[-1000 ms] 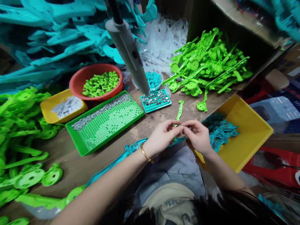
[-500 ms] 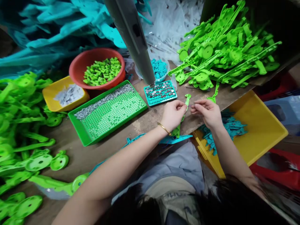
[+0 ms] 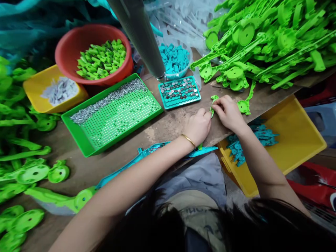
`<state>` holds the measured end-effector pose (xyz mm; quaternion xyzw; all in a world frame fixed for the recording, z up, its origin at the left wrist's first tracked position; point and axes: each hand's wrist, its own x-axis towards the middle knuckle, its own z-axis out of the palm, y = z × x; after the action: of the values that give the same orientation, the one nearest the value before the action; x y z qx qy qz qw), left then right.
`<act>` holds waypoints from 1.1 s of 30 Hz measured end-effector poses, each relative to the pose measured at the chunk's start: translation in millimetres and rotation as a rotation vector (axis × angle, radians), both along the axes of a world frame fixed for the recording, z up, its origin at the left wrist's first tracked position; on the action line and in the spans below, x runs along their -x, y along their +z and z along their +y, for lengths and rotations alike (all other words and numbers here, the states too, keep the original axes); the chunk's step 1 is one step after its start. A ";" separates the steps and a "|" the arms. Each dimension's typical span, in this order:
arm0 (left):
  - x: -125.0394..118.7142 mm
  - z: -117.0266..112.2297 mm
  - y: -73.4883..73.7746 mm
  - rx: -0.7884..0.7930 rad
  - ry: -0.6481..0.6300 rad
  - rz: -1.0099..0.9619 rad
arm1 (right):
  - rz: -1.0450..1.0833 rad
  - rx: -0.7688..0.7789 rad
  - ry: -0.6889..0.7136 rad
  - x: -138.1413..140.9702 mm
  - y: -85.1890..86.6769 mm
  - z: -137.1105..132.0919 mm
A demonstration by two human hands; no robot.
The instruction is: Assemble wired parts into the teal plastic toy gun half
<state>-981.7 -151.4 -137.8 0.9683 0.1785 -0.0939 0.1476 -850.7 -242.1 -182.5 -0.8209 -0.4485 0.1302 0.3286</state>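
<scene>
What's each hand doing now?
Left hand: curled over the green strip; can't tell if it's gripping.
Right hand: pinched closed at the strip; anything held is hidden.

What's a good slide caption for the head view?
Both hands at a slim green part, a teal tray of small discs nearby.

Lime green on slender part (image 3: 214, 98); red on bowl (image 3: 63, 57); dotted green on tray (image 3: 120, 119); mottled brown on surface (image 3: 164, 127).
</scene>
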 end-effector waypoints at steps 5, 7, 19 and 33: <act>-1.1 -0.9 2.8 -0.008 -0.052 0.029 | -0.025 0.042 0.011 -1.6 2.8 2.1; -1.4 -0.9 1.4 -0.004 -0.059 0.025 | -0.046 0.044 0.021 -0.9 3.6 3.2; -0.2 0.8 -8.0 0.047 -0.084 0.018 | -0.508 0.168 0.255 12.7 8.9 -28.6; 0.4 -0.8 -7.0 0.038 -0.053 0.002 | -0.298 0.082 0.165 18.4 1.8 -21.8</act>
<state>-982.1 -152.2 -144.7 0.9696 0.1510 -0.1021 0.1633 -869.1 -264.0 -180.7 -0.8044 -0.5522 0.0520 0.2130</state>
